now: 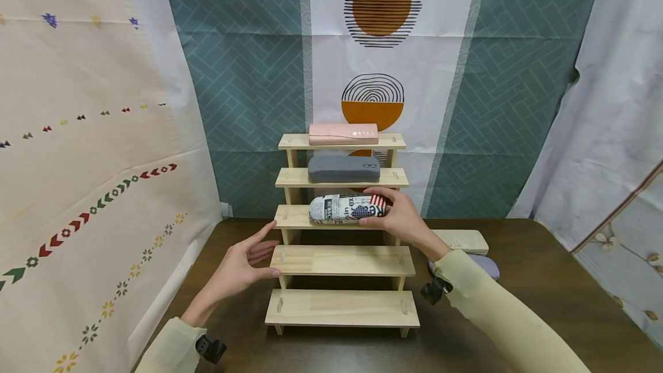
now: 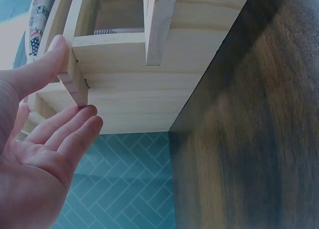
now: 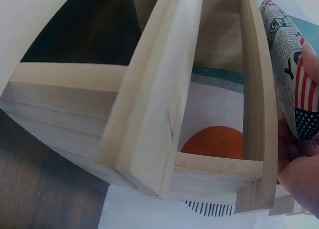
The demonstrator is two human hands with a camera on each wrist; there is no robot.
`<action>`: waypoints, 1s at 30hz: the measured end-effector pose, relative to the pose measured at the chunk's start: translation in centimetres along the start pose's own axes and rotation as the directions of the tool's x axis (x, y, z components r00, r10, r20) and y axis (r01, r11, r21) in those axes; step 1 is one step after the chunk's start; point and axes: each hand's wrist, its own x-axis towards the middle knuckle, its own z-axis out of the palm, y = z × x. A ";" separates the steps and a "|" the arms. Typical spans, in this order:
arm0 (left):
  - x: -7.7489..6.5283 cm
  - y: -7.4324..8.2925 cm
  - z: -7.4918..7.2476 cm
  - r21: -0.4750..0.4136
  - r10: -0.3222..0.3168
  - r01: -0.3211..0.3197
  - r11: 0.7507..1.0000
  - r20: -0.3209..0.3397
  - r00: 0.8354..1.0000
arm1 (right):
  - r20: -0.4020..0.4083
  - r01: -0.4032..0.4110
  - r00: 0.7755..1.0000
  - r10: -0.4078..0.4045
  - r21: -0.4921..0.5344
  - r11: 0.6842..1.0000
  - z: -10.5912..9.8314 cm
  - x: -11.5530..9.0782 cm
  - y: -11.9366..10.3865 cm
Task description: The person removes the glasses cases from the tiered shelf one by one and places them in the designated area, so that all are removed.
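Note:
A glasses case [image 1: 336, 209] with newspaper print and a flag pattern lies lengthwise along the middle step of a stepped wooden stand [image 1: 343, 261]. My right hand [image 1: 396, 217] grips its right end, thumb at the front and fingers over the back. The flag end of the printed glasses case [image 3: 294, 74] shows beside my right hand [image 3: 301, 161] in the right wrist view. At the stand's left side, my left hand [image 1: 240, 263] has its fingers extended. In the left wrist view, the thumb of my left hand [image 2: 40, 149] touches a board's edge, with fingertips at the board's end.
A pink case [image 1: 343, 134] sits on the top step, and a grey case [image 1: 344, 170] on the one below. Right of the stand, a cream case [image 1: 461, 240] and a lilac case [image 1: 487, 265] lie on the dark wooden table [image 1: 228, 338]. Patterned cloth hangs behind.

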 end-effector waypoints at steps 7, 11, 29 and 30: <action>0.0 -0.1 0.1 -0.013 0.005 -0.005 1.000 0.002 1.000 | 0.001 -0.036 0.999 0.036 0.097 0.995 -0.6 -0.4 0.0; 0.0 -0.1 0.1 -0.010 0.004 -0.004 1.000 0.001 1.000 | -0.008 -0.032 0.999 0.033 0.072 0.997 -0.8 -0.7 -0.1; 0.0 0.0 0.0 -0.001 0.010 -0.010 1.000 0.000 1.000 | -0.031 0.006 1.000 -0.005 0.015 1.000 -3.1 -4.0 0.7; -0.1 0.0 0.0 0.002 0.010 -0.010 1.000 0.000 1.000 | -0.034 0.007 0.999 -0.007 0.014 1.000 -3.3 -4.2 0.7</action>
